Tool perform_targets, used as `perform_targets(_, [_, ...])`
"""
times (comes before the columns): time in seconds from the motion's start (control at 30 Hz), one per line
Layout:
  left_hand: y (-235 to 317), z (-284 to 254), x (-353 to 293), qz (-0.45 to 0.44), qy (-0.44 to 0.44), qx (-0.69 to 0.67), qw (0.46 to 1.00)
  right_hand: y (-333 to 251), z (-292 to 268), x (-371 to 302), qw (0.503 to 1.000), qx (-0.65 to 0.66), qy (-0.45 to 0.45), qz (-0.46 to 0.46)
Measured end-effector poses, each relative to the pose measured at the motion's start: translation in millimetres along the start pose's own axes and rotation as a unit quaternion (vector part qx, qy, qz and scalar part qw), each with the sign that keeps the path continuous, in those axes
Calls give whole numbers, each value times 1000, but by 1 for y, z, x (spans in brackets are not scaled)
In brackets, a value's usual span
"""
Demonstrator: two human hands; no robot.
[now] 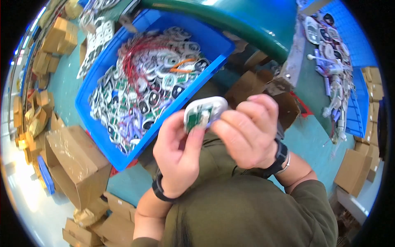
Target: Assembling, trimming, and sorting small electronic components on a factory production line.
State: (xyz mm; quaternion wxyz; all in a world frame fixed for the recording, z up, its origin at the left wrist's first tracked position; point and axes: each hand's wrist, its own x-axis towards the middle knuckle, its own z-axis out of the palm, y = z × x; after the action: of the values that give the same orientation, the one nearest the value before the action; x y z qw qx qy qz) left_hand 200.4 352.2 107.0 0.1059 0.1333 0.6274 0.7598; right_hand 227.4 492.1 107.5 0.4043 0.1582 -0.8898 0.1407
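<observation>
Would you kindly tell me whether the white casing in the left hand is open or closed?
Open, on the side facing the camera: a green circuit board lies exposed in the white casing.

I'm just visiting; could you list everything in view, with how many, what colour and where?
Casing with circuit board: one, white and green, in left hand
Plastic bin: one, blue, upper left
Casings and boards: too many to count, white, green, black, inside bin
Wires: uncounted bundle, red, on that heap
Curved panel: one, green, top
Cardboard boxes: many, brown, both sides
Loose parts: many, mostly white, lavender, upper right
Wristbands: two, black, one per wrist
Shirt: one, olive, bottom
Left hand: one, bare, centre
Right hand: one, bare, right of casing
</observation>
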Motion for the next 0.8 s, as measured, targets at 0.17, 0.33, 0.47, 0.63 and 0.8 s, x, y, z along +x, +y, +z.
perform_targets(0.17, [-13,7,-2,-103,4,-156,982,10,-11,-8,998,60,2,24])
perform_targets(0.33, [0,12,10,-119,-66,-58,989,-1,-7,-15,994,28,72,71])
perform_targets(0.47, [3,45,11,-136,-93,-97,981,3,-37,-28,987,-48,103,111])
perform_targets(0.63, [4,63,19,-106,-153,-30,982,13,-49,-32,977,-106,120,141])
perform_targets(0.8, [3,63,28,-85,-178,-24,980,16,-53,-29,979,-113,109,130])
